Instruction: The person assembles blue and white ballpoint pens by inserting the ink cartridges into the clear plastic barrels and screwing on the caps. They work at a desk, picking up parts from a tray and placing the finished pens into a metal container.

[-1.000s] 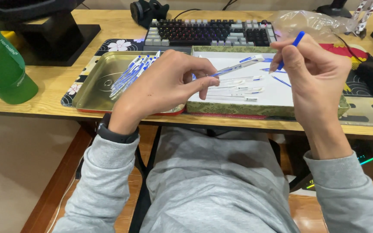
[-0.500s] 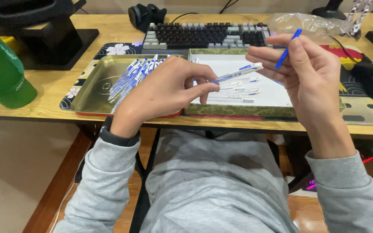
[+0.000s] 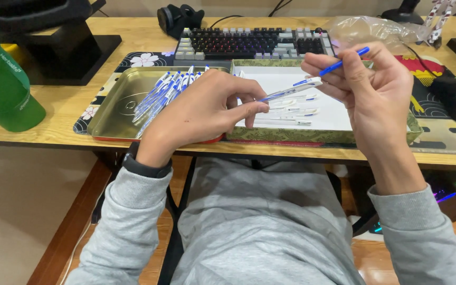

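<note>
Above the trays, left hand and right hand fingers pinch one white pen; right also grips a blue refill.

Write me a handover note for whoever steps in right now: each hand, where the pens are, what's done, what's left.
Left hand: pinching the tip end of a white pen barrel.
Right hand: holding the barrel's other end plus a blue refill.
Gold tray: pile of finished pens.
Green tray: several loose pen parts.
Done: the pile. Left: this pen and the loose parts.
</note>
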